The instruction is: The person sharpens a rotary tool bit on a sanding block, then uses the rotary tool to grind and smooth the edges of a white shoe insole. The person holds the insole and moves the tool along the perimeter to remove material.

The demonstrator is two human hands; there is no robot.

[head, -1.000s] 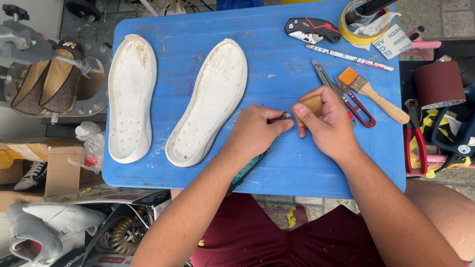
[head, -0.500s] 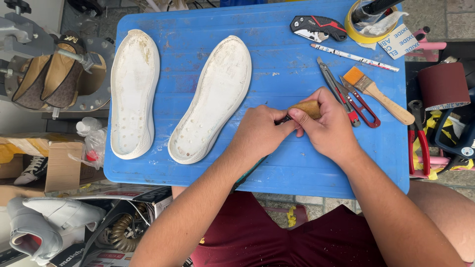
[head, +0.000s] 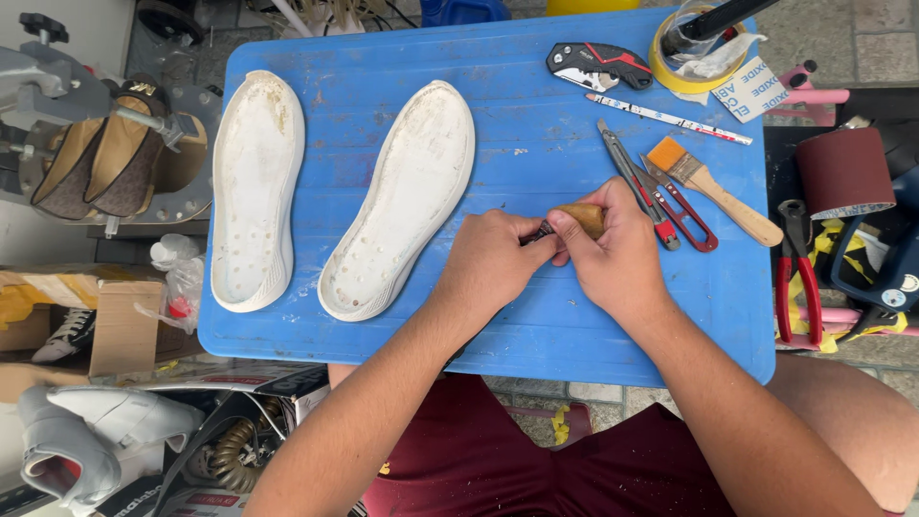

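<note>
Both my hands meet over the blue table on a small tool with a wooden handle. My right hand wraps the handle. The fingers of my left hand pinch its dark metal end. Two white shoe soles lie to the left, inner side up: one close to my left hand, the other near the table's left edge.
To the right of my hands lie a utility knife, red thread snips, a paintbrush, a pencil, a folding knife and a tape roll. Red pliers and a sandpaper roll sit off the right edge. Shoes on a stand are at left.
My hands stay joined on the wooden-handled tool, with only slight finger shifts. The view has drifted a little.
</note>
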